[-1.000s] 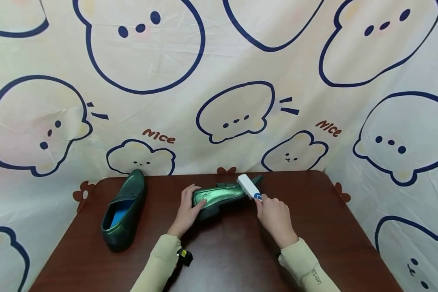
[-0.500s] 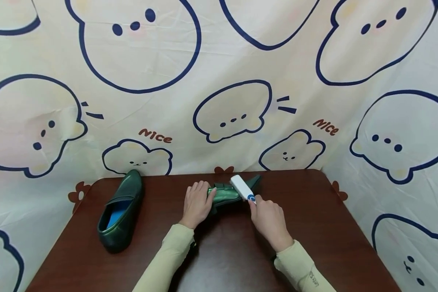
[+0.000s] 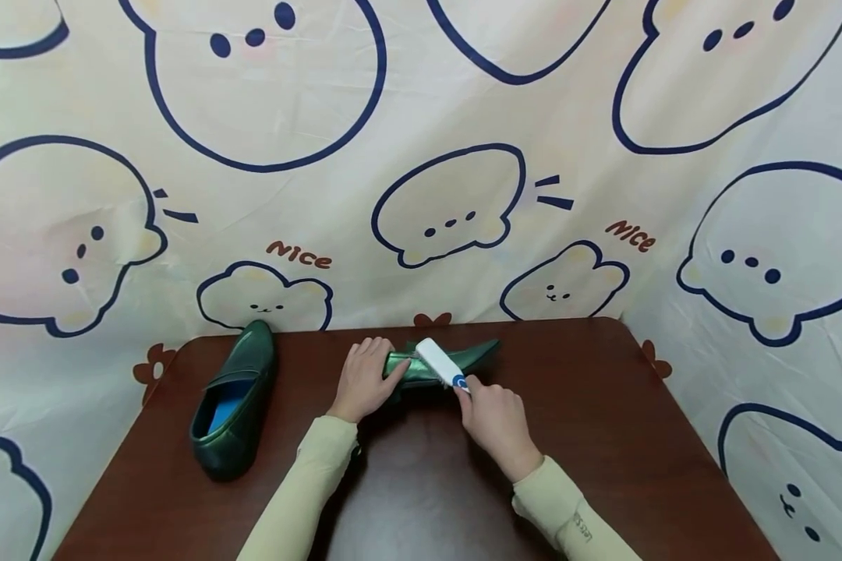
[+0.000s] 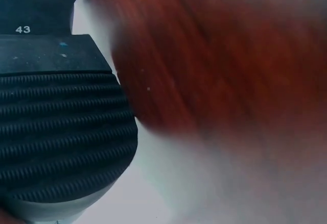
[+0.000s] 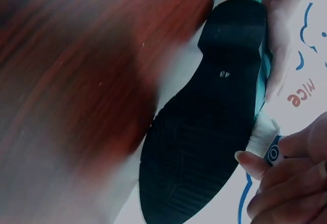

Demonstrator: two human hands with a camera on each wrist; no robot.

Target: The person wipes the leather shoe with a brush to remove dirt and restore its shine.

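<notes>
A dark green loafer [image 3: 479,356] is held on its side above the far part of the table, toe to the right. My left hand [image 3: 366,383] grips its heel end, thumb on the near side. In the right hand [image 3: 497,425] is a white brush [image 3: 438,361] with a blue mark on its handle, its bristles against the shoe's side near the middle. The loafer's black ribbed sole [image 4: 56,132], marked 43, fills the left of the left wrist view. In the right wrist view the pale bristles [image 5: 262,134] meet the shoe's edge.
A second green loafer [image 3: 231,413] with a blue insole stands upright at the table's left. The dark brown table [image 3: 421,499] ends at a cloth backdrop [image 3: 449,296] printed with cartoon faces.
The brush has slid left along the shoe, from near the toe to its middle. My left hand shifted right onto the heel part, then slightly back left. The second loafer stays put.
</notes>
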